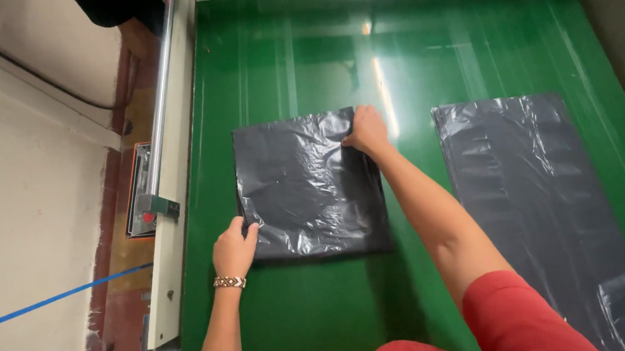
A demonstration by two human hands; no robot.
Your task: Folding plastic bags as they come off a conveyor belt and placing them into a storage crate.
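The square, folded sheet of glossy black plastic film [306, 187] lay flat on the shiny green conveyor surface [306, 67], and we took it as our landmark. Our left hand [234, 249] sat at its near left corner, thumb and fingers closed on the film's edge; our right hand [367, 130] was at its far right corner, fingertips pinched on the top edge there. With both opposite corners held, we judged that we were in the middle of squaring or folding the sheet, not yet lifting it. The next move, as we read it, called for keeping both pinches tight and drawing the film evenly, since such thin, crinkled plastic would slip or bunch easily. To the right of the sheet, well apart, a longer strip of the same black plastic film [538, 205] lay stretched out on the green. To the left of the sheet ran a pale metal side rail with a steel rod [161, 120].
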